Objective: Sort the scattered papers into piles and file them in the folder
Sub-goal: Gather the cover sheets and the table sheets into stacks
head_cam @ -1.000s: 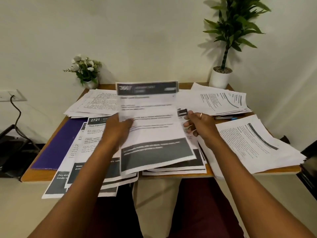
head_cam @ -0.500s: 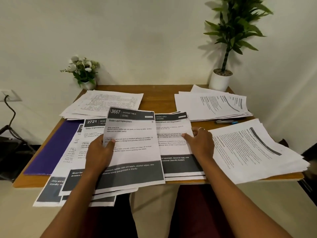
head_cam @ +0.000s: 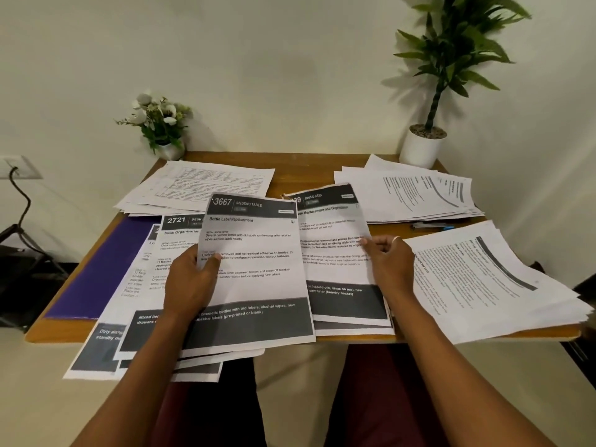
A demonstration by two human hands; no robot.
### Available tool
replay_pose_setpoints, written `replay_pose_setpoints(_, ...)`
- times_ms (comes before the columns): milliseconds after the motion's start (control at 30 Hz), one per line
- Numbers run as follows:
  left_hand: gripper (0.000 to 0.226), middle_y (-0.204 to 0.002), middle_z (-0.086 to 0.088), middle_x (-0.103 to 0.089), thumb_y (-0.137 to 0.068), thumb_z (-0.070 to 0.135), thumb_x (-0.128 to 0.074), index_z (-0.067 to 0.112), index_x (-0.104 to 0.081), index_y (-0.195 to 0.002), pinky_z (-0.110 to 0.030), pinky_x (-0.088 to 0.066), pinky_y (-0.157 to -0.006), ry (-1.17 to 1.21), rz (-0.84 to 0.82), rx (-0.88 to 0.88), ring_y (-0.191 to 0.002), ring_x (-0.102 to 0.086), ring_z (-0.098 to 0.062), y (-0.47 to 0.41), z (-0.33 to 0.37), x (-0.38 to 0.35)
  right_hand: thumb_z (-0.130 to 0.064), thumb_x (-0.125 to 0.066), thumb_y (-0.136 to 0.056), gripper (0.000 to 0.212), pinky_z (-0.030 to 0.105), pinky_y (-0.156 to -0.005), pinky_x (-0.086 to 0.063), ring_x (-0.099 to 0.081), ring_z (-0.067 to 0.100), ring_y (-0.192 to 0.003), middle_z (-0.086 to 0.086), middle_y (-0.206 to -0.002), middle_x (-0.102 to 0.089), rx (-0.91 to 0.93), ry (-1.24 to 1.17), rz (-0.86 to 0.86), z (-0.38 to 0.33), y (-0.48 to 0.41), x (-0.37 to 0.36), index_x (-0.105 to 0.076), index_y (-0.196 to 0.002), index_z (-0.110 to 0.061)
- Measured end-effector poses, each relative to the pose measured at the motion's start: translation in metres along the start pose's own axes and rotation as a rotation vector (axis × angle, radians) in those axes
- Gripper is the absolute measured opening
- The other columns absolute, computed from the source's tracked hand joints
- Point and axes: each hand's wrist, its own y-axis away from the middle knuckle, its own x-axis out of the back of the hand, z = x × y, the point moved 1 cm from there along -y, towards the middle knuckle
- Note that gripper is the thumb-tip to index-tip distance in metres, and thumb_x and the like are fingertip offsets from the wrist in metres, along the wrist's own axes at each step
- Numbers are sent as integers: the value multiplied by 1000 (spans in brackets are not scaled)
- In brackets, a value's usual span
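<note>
**Two sheets in hand at a paper-strewn table**

The person's left hand (head_cam: 190, 285) grips the left edge of a sheet headed "3667 Dressing Table" (head_cam: 258, 272), thumb pressed on the printed face and fingers hidden beneath. The sheet's lower end hangs past the near edge of the wooden table (head_cam: 303, 169). Just beside it, the right hand (head_cam: 390, 262), a ring (head_cam: 396, 239) on one finger, pinches the right edge of a "Dining Area" sheet (head_cam: 332, 240), which tops a short stack at the table's near middle; its upper end curls up off the stack.

Under the left hand lies a loose spread of similar forms, a "2721 Desk Organization" sheet (head_cam: 179, 225) uppermost, several sticking out over the table's front edge. The purple folder (head_cam: 103, 269) lies flat and closed along the left side, partly covered by that spread.

Three other piles sit farther out: one at the far left (head_cam: 206, 185), one at the far right (head_cam: 416, 195), and a thick one at the near right (head_cam: 483, 285). A pen (head_cam: 432, 225) rests between the two right-hand piles. A small pot of white flowers (head_cam: 161, 124) and a tall plant in a white pot (head_cam: 422, 146) stand at the back corners against the wall.
</note>
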Motion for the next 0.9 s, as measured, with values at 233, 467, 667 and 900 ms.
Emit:
replay_pose_setpoints(233,7,-95,14,-72,-98,33,-63,33,-66,-105,-50,-59,-80,-5,-14,2,-86,-70,-16,0,-1,2,-29,-60,-102,22,13,-61,-48,-68,7,-93,-5,-106,-71,-36,-199,54,-9,-9,17,-63,-117,-14)
replay_pose_setpoints(467,21,-102,7,-72,-97,32,-67,24,-69,-116,-38,-57,-76,-66,-37,-11,-89,-69,-15,2,5,3,-24,-55,-104,18,6,-62,-50,-65,1,-90,-1,-115,-67,-49,-428,361,-48,-35,44,-59,-120,-15)
replay_pose_setpoints(667,25,-104,6,-72,-92,26,-73,20,-71,-117,-22,-49,-66,-47,-60,-10,-86,-67,-4,4,8,5,-23,-59,-103,20,10,-69,-51,-68,13,-104,-1,-118,-68,-64,-433,259,-64,-35,30,-60,-121,-16)
replay_pose_setpoints(900,19,-84,12,-73,-102,36,-59,24,-71,-93,-32,-56,-63,-5,-36,-24,-78,-72,-12,5,8,6,-28,-56,-104,22,17,-73,-56,-68,9,-96,-5,-111,-69,-14,-166,-181,-51,18,-31,-59,-122,-16)
